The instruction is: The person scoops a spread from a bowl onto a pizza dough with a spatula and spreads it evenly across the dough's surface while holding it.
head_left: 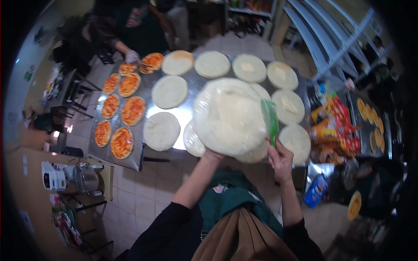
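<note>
A clear plastic bag of pale round pizza bases (230, 115) is held up over the metal table. My left hand (214, 155) grips it from below, with most of the fingers hidden behind it. In my right hand (281, 160) is a green, flat-bladed tool (270, 117), held upright by its lower end. The blade lies against the bag's right edge; I cannot tell whether it cuts into the plastic. Plain bases surround the bag on the table, among them one to its left (162, 131) and one beside my right hand (295, 141).
Sauced bases (133, 111) cover the left end of the metal table (138, 156). Across from me, another person's gloved hand (132, 56) is near a sauced base. Red and yellow packets (333, 124) stand at the right, above a blue pack (315, 191).
</note>
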The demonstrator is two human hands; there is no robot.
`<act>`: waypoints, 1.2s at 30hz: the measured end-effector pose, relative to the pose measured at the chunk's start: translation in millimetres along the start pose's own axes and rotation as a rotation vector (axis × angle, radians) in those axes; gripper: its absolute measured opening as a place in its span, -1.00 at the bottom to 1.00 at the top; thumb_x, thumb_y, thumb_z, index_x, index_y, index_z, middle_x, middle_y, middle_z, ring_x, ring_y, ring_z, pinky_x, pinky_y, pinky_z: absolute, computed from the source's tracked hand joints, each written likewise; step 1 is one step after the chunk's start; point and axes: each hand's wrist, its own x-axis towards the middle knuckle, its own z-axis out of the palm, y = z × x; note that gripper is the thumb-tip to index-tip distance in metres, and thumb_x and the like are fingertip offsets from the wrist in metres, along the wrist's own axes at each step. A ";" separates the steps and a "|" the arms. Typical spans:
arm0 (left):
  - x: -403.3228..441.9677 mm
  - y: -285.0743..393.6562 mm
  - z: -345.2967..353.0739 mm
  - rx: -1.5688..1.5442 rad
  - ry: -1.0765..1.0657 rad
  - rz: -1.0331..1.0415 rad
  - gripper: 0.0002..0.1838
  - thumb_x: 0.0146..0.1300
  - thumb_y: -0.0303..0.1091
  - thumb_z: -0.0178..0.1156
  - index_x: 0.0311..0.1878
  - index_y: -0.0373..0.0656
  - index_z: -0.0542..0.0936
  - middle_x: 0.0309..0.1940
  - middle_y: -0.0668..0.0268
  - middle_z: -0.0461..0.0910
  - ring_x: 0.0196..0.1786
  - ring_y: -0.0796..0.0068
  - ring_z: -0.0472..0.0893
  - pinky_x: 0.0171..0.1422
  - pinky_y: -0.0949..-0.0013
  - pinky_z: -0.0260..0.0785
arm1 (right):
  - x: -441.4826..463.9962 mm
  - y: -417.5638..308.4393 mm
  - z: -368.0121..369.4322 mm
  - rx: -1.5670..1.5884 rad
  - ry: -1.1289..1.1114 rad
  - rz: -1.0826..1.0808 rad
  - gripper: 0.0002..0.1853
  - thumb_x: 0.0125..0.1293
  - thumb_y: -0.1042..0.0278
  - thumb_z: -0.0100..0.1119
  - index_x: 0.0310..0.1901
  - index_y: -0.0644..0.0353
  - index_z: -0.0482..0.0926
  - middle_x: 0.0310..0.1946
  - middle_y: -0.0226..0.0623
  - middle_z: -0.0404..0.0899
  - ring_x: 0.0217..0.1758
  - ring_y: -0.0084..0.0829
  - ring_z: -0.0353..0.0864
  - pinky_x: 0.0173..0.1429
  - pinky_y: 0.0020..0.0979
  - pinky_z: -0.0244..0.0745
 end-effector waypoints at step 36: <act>-5.7 18.6 -30.9 -0.030 0.013 -0.078 -0.32 0.33 0.19 -0.09 0.39 -0.01 0.25 0.38 0.19 0.27 0.38 0.08 0.29 0.44 -0.14 0.11 | -27.8 48.4 12.2 -0.391 0.059 -0.396 -0.64 0.12 0.66 0.21 0.00 0.29 0.61 -0.13 -0.11 0.56 -0.15 -0.30 0.60 -0.06 -0.41 0.51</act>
